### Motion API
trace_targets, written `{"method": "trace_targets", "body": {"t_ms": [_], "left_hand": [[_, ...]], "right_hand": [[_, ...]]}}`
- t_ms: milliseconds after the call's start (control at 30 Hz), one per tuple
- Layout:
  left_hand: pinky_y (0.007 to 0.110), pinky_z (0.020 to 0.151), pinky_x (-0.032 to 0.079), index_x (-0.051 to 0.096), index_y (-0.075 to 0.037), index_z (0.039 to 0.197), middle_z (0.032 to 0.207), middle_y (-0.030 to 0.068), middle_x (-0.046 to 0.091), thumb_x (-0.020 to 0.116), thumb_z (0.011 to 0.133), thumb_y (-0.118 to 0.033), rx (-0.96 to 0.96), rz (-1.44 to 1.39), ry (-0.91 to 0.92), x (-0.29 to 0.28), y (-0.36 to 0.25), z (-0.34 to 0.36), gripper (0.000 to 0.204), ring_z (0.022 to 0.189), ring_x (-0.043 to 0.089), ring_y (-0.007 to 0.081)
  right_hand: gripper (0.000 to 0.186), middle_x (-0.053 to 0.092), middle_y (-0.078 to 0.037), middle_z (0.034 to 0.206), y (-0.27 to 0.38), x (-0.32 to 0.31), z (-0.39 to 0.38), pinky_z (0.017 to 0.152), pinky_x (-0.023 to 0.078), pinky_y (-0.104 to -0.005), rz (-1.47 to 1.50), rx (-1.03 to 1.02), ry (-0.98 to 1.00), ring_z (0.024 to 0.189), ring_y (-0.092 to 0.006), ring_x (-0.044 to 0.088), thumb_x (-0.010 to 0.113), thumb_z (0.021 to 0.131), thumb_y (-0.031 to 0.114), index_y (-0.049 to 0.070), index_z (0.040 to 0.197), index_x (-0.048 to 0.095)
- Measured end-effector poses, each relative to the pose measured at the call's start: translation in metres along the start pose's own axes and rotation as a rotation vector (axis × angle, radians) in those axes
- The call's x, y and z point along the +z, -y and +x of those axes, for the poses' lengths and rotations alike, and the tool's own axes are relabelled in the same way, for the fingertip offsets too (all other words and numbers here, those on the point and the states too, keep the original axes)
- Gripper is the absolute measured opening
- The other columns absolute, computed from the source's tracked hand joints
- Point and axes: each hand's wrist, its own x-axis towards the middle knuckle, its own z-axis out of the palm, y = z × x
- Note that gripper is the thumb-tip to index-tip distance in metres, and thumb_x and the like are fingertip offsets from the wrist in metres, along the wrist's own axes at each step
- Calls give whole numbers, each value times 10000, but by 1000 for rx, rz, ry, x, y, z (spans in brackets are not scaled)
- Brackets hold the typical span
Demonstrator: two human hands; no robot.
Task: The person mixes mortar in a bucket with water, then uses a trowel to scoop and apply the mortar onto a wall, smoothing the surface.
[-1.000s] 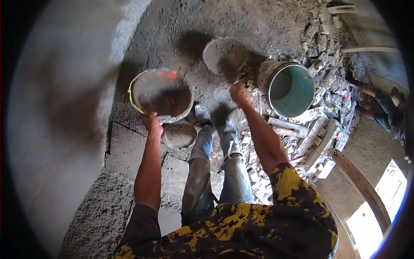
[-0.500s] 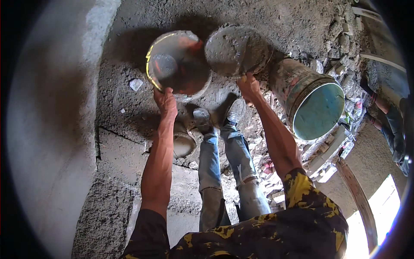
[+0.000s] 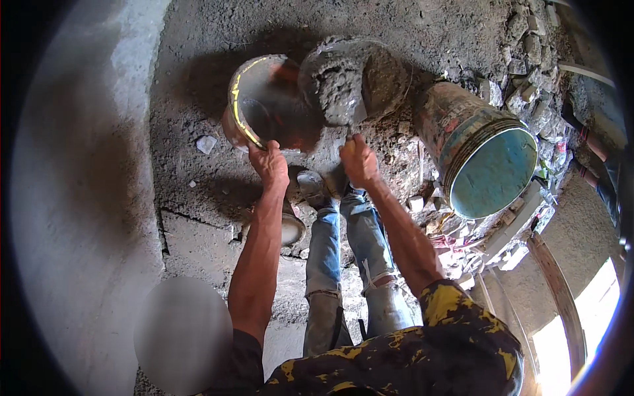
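My left hand (image 3: 269, 164) is closed on the near rim of a worn orange bucket (image 3: 236, 99) with yellow along its edge. The bucket leans, its mouth turned toward the mortar container. In my right hand (image 3: 360, 162) is a trowel (image 3: 359, 111), gripped by its handle. A thick heap of wet grey mortar (image 3: 335, 82) covers most of the blade, hiding its shape. The loaded blade is over the round mortar container (image 3: 401, 74), beside the orange bucket's mouth. Shadow darkens the orange bucket's inside.
A large dirty bucket with a blue-green inside (image 3: 495, 171) lies tipped at the right. Rubble (image 3: 528, 99) lines the right side; a pale wall (image 3: 79, 165) rises at the left. A small round vessel (image 3: 292, 231) sits by my legs. Another person's legs show far right.
The trowel has come up loaded with mortar and moved left, toward the orange bucket. My left hand has shifted slightly right and nearer, tilting the bucket toward the mortar container.
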Motion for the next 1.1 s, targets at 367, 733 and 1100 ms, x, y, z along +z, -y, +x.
{"method": "trace_targets", "body": {"t_ms": [367,733,1100], "left_hand": [[331,742,444,437,49,1173,961,169,575,479,749,-11,65,158,-38,-10,-1,18,430,761,530,255],[303,782,423,494,13,1093,949,90,578,530,732,-15,-36,185,1,2,-7,23,364,825,522,191],[321,748,442,467,24,1091,917,120,586,510,741,12,68,136,55,12,-4,23,353,794,547,209]], "right_hand": [[263,608,-221,895,45,-105,30,497,512,-422,-477,207,417,671,-321,641,375,932,236,52,1106,445],[326,540,-126,649,-71,-76,78,417,445,-372,-256,211,462,537,-222,544,500,810,92,-5,1115,438],[330,536,-78,621,4,-19,59,404,418,-324,795,711,222,466,-145,502,572,811,209,-18,1022,458]]}}
